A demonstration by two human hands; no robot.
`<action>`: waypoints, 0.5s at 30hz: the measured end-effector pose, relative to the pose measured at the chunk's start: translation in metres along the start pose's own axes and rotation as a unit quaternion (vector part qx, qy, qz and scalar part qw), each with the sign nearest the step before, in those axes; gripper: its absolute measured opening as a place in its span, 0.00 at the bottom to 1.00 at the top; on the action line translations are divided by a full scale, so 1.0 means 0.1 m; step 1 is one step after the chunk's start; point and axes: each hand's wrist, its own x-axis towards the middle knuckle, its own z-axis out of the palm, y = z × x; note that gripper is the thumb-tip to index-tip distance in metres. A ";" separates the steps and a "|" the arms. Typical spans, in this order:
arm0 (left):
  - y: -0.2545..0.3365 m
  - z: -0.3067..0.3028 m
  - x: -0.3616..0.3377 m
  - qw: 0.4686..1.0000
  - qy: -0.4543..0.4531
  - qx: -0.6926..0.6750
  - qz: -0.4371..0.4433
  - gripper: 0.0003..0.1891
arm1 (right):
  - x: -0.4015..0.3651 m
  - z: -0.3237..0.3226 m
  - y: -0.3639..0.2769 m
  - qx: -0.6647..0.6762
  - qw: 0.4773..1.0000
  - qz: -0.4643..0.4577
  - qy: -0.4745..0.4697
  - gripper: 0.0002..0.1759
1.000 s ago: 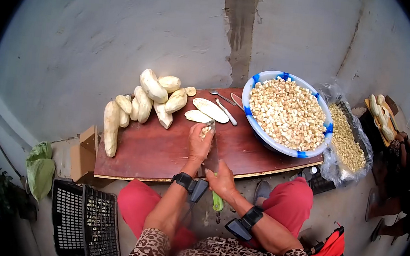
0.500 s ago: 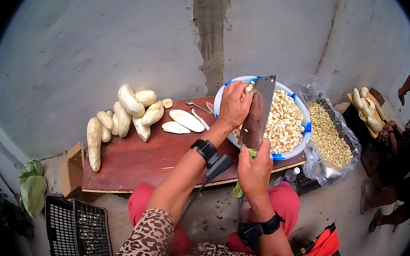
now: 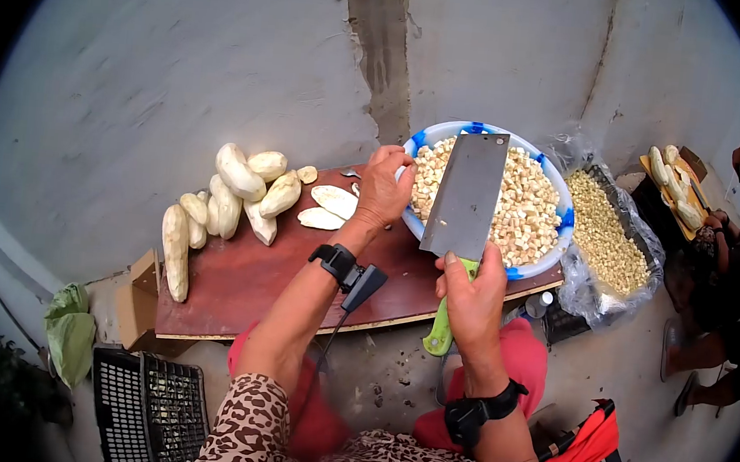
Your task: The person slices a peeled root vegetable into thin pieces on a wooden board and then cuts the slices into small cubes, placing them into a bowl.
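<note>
My right hand [image 3: 473,295] is closed round the green handle of a cleaver [image 3: 468,196]. Its broad blade lies over a white-and-blue basin [image 3: 565,215] heaped with pale diced cubes [image 3: 526,211]. At the basin's left rim, my left hand [image 3: 382,190] has its fingers curled, with the fingertips and thumb against the rim. Left of that hand, halved pale pieces [image 3: 335,200] lie on the dark red board [image 3: 295,286]. Several whole peeled eggplants [image 3: 240,174] are piled at the board's far left.
A plastic-lined crate [image 3: 611,239] of smaller cubes stands right of the basin. Another person sits at the far right by a cutting board [image 3: 677,192] with peeled eggplants. Black baskets [image 3: 147,410] and a green bag [image 3: 70,341] are on the floor at left. A wall rises behind.
My left hand has moved off the cleaver blade, left to the basin's rim. The cleaver has turned so its flat side faces up over the cubes. The view has shifted slightly.
</note>
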 end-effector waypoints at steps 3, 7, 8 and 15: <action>-0.27 -0.40 0.05 0.986 -0.074 -0.025 -0.145 0.09 | -0.04 0.03 -0.05 0.002 1.000 0.018 -0.007 0.09; -0.77 -0.74 -0.16 0.958 -0.193 0.104 -0.186 0.13 | -0.06 0.07 -0.05 0.015 0.999 0.036 -0.018 0.09; -0.94 -0.77 -0.27 0.954 -0.215 0.138 -0.157 0.13 | -0.06 0.09 -0.05 0.015 0.999 0.040 -0.023 0.09; -1.20 -0.49 -0.63 0.915 -0.307 0.250 -0.081 0.18 | -0.07 0.19 0.00 0.008 0.995 0.078 -0.061 0.08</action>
